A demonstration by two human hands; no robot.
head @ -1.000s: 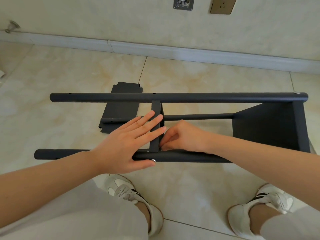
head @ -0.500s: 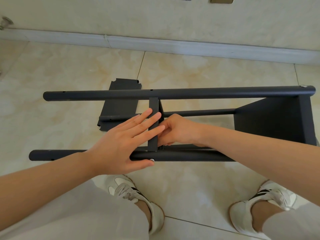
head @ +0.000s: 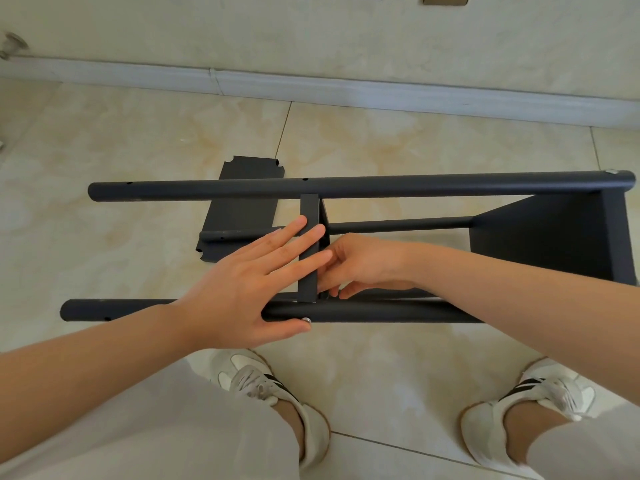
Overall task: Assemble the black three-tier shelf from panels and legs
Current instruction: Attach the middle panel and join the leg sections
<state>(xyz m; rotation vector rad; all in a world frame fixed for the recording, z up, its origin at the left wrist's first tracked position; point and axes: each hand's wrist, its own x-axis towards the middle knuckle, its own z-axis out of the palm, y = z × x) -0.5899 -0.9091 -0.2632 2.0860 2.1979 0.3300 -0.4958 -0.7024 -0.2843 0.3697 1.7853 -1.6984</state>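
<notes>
The far leg (head: 381,185) and the near leg (head: 381,311) are round tubes with the look of smooth metal under matt black paint, with a faint sheen along their tops. The middle panel (head: 309,251), the end panel (head: 554,237) at 3 o'clock and the loose panel (head: 242,209) at 11 o'clock have the same flat matt black coat. A screw head (head: 306,319) on the near leg is bright, polished silver metal. The floor (head: 398,358) is glossy beige tile with marble veining. The trousers (head: 156,427) at 7 o'clock are pale, soft cloth. The shoes (head: 263,382) look off-white and smooth, with woven laces.
</notes>
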